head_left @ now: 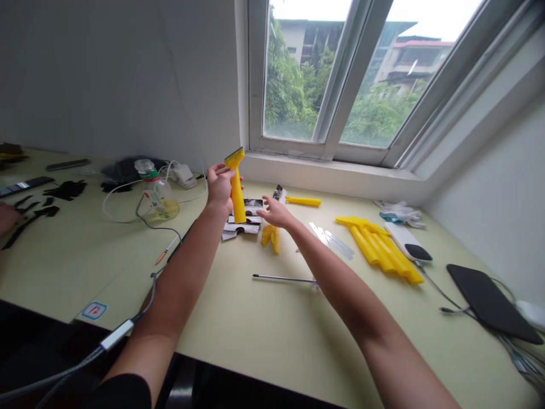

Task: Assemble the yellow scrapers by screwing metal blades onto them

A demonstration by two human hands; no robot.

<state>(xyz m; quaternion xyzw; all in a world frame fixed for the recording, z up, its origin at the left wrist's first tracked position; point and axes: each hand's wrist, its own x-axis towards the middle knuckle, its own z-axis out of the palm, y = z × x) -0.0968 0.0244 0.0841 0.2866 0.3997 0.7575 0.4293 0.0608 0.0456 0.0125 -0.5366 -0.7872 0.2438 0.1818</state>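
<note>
My left hand (pixel 222 190) grips a yellow scraper (pixel 238 193) upright, its metal blade at the top. Beside it, my right hand (pixel 275 212) reaches over the table with fingers apart and nothing in them. Below the scraper lie cardboard sleeves (pixel 242 228) in black and white. Small yellow plastic pieces (pixel 271 237) are just under my right hand. Behind that hand rests another scraper with a yellow handle (pixel 303 201), its head in a printed sleeve (pixel 279 193). Flat metal blades (pixel 338 244) and several yellow handles (pixel 378 244) lie to the right.
A screwdriver (pixel 283 278) lies in front, partly behind my right forearm. At left stand a plastic bottle (pixel 157 193) and cables; another person's hand (pixel 7 217) shows at the far left edge. White gloves (pixel 400 213), a white device (pixel 407 241) and a black pad (pixel 489 301) lie right.
</note>
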